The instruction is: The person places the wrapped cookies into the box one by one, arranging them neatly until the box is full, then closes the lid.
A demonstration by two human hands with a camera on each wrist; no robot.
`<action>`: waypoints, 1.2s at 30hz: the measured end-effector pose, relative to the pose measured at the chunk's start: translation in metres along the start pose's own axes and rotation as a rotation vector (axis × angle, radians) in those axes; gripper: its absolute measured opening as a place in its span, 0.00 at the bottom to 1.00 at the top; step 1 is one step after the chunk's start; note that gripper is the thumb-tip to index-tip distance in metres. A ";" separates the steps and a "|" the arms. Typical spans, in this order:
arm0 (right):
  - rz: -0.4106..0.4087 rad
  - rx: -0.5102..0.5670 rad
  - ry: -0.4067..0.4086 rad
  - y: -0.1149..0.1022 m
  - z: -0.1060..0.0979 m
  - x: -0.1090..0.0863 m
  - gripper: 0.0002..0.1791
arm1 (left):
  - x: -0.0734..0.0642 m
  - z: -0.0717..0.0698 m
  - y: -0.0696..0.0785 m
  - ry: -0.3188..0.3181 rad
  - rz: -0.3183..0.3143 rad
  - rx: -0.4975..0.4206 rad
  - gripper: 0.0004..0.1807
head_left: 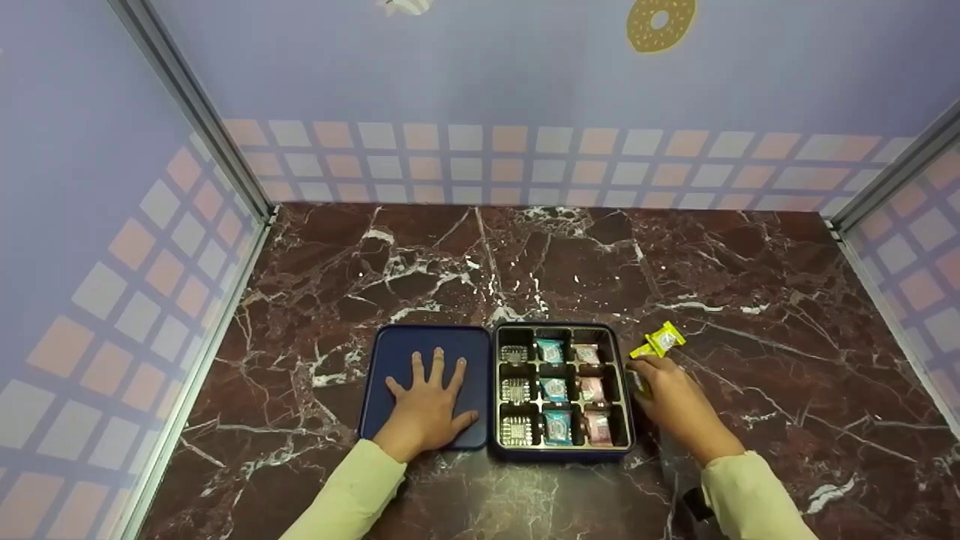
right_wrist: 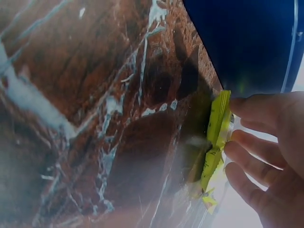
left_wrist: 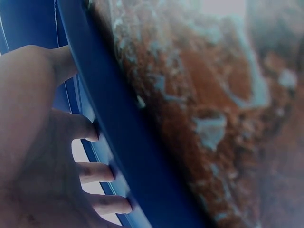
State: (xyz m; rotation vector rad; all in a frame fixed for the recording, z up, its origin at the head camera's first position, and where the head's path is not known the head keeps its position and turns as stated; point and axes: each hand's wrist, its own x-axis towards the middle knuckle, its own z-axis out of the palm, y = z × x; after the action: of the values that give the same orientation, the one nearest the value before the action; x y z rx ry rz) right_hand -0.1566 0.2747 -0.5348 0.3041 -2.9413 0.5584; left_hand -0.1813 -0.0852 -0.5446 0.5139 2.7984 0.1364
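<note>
My left hand (head_left: 429,409) lies flat on the dark blue lid (head_left: 390,349), fingers spread. Against the lid's right side stands the dark blue tin (head_left: 562,454) with a divided insert. Its middle column holds blue wrapped candies (head_left: 556,426), the right column pink wrapped candies (head_left: 598,428), and silvery ridged bottoms show in the left column. Just right of the tin, my right hand (head_left: 675,405) bends its fingers around a yellow wrapped candy (right_wrist: 218,118), partly hidden under them in the head view. More yellow wrapped candies (head_left: 665,339) lie beyond the fingertips.
All this rests on a dark red marbled table (head_left: 450,255) with white veins. Lilac panels with a checked band (head_left: 510,165) enclose it at the back and both sides. A dark object (head_left: 697,504) shows beside the right sleeve.
</note>
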 end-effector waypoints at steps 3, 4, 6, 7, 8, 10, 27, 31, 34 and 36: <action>0.008 -0.011 -0.008 0.000 -0.001 -0.001 0.22 | 0.000 0.000 0.000 -0.002 -0.003 0.000 0.45; 0.010 -0.014 -0.013 0.000 -0.002 -0.001 0.22 | -0.001 -0.001 -0.001 -0.002 -0.004 -0.002 0.45; 0.008 -0.023 -0.023 0.001 -0.002 -0.001 0.24 | -0.001 -0.001 -0.001 -0.004 -0.004 -0.006 0.45; 0.005 -0.027 -0.028 0.001 -0.003 -0.001 0.25 | -0.001 -0.001 -0.001 -0.005 -0.004 -0.008 0.45; 0.000 -0.029 -0.034 0.001 -0.003 -0.001 0.25 | -0.001 -0.001 -0.001 -0.006 -0.004 -0.008 0.45; -0.010 -0.033 -0.042 0.002 -0.003 -0.001 0.27 | -0.001 -0.001 -0.001 -0.006 -0.004 -0.009 0.45; -0.008 -0.027 -0.056 0.004 0.000 0.001 0.28 | -0.001 0.000 0.002 0.005 0.004 -0.003 0.45; -0.028 -0.042 -0.021 0.004 0.002 0.001 0.27 | 0.000 0.000 0.001 0.002 0.002 0.013 0.45; -0.029 -0.051 -0.006 0.004 0.002 0.001 0.27 | 0.000 0.000 0.001 0.002 0.000 0.008 0.45; -0.029 -0.054 0.001 0.004 0.002 0.001 0.27 | 0.000 0.000 0.001 0.002 -0.002 0.005 0.45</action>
State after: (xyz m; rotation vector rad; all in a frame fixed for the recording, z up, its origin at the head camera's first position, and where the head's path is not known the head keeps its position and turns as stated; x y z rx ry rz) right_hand -0.1588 0.2775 -0.5384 0.3403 -2.9405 0.4740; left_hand -0.1808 -0.0844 -0.5445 0.5119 2.8016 0.1288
